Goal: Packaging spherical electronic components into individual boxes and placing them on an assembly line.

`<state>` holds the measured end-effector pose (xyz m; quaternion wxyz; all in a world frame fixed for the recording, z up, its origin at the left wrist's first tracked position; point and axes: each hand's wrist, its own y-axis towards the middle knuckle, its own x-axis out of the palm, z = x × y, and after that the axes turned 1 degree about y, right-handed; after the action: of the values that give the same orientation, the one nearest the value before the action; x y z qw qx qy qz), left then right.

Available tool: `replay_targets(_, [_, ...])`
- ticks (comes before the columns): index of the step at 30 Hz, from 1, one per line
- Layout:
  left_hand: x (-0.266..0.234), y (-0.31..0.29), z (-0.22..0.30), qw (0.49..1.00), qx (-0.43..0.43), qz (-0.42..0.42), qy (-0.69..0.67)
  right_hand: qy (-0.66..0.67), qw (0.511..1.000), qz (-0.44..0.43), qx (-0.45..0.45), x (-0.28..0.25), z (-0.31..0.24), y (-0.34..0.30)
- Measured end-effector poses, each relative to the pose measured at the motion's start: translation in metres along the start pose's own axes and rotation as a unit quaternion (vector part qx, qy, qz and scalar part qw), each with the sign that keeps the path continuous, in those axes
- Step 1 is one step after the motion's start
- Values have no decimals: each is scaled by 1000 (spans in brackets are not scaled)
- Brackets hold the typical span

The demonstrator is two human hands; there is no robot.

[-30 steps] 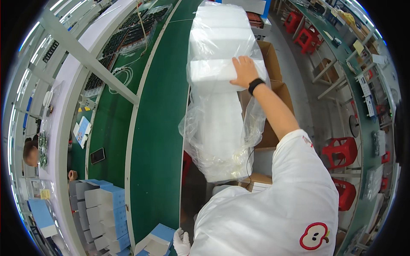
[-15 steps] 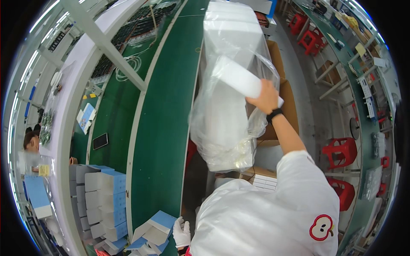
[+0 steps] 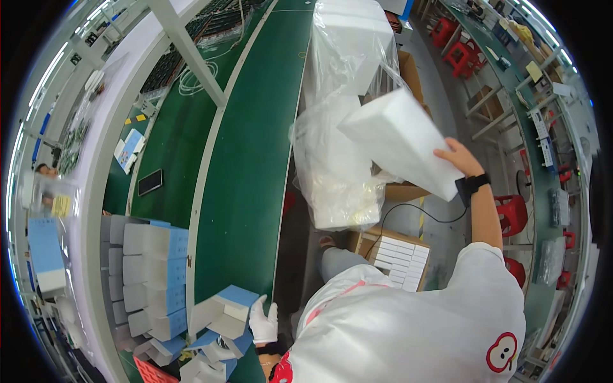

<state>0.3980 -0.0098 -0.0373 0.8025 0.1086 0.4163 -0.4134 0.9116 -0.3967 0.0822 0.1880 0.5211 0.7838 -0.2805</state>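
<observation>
A long, smooth white block (image 3: 405, 140), boxy with plain faces, tilts in the air at the right end of a clear plastic bag (image 3: 305, 185). The right hand (image 3: 461, 158) is clamped on its near end; a black wristband (image 3: 474, 184) trails a dark cord. More white pieces fill the bag, beside a green table (image 3: 246, 191). The block partly covers a brown box (image 3: 408, 71); below, another open box (image 3: 364, 246) holds small white boxes. The gloved left hand (image 3: 263, 323) is at a blue-and-white carton (image 3: 237, 297); whether it grips, I cannot tell. The right thumb is hidden, and the bag's far end meets the frame edge.
</observation>
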Motion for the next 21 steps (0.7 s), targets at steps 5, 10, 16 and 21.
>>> replay_targets(5, [-14,-22,-22,998,54,-3,-11,25,999,26,-23,104,68,-85])
replay_targets(10, [-48,-95,-44,984,128,-94,-76,-281,911,166,-250,151,15,-218])
replay_targets(16, [-121,-178,-51,950,171,-192,-179,-364,889,99,-259,121,-100,-407])
replay_targets(21, [-182,-202,-28,929,239,-159,-233,-346,883,-28,-316,139,-145,-516])
